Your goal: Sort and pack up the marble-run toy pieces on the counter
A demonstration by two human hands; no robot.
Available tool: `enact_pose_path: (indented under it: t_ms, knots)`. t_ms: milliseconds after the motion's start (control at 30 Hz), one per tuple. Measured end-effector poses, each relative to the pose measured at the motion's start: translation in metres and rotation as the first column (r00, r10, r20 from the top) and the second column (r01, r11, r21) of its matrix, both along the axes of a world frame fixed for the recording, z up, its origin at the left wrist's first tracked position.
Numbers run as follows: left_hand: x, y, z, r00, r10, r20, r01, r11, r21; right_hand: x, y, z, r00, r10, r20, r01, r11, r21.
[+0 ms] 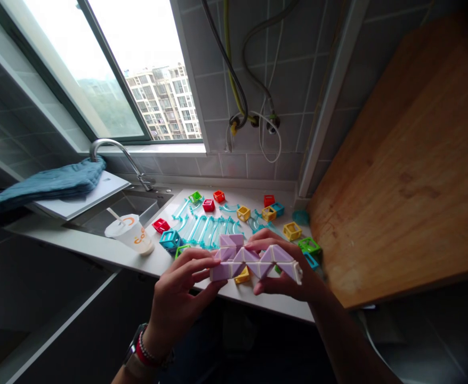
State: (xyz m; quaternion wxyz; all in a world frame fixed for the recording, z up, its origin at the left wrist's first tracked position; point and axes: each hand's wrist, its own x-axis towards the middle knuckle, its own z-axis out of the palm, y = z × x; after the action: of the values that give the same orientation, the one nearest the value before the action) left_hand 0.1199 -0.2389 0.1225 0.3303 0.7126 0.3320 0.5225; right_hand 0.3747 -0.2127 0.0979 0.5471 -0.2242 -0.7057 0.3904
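Note:
A purple and white twist-snake puzzle is held over the front edge of a white countertop. My left hand pinches its left end with fingers and thumb. My right hand is wrapped round its right end, fingers over the top. The puzzle is folded into a zigzag with a raised block at the left. Behind it on the counter lie pale blue curved track pieces and several small coloured cube frames, such as a red one and a yellow one.
A lidded paper cup with a straw stands by the sink with its tap. A blue cloth lies on a white board at the left. A wooden board leans at the right. Hoses hang on the tiled wall.

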Motion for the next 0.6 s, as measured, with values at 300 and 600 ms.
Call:
enact_pose_path:
  t_ms: [300, 600]
  knots:
    - [0.015, 0.005, -0.016, 0.906, 0.161, 0.392, 0.023, 0.905, -0.424, -0.012, -0.003, -0.005, 0.995, -0.032, -0.097, 0.025, 0.997, -0.067]
    - [0.03, 0.001, -0.008, 0.832, 0.145, 0.536, 0.322, 0.66, -0.679, -0.021, -0.002, -0.006, 0.994, 0.061, -0.089, -0.069, 0.993, -0.092]
